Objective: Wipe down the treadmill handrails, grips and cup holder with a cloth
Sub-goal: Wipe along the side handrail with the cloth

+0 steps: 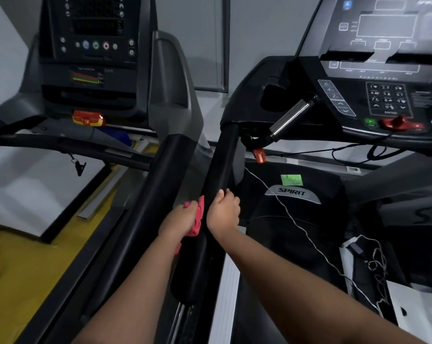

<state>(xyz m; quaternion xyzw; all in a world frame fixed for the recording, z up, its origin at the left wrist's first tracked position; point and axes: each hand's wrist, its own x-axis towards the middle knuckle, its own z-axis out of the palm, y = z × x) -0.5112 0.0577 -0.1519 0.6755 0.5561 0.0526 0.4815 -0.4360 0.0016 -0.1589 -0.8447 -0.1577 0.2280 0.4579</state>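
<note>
Pink-red cloth (198,216), bunched and creased, sits low against left flank of black padded handrail (222,157) on Spirit treadmill (293,192). Left hand (181,219) clutches cloth, likely for rubbing pressure. Right hand (223,212) wraps rail beside it, probably bracing. Neighbouring treadmill's rail (160,175) runs alongside; cloth is between 2 rails. Chrome pulse grip (292,117) is further up.

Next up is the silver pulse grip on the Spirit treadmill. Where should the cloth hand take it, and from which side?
Wrap the cloth round the middle of the silver pulse grip, coming from the near, left side. It is a bare round bar, tilted up toward the console. Its middle appears to stand clear of the housing, while both ends run into black fittings.
</note>
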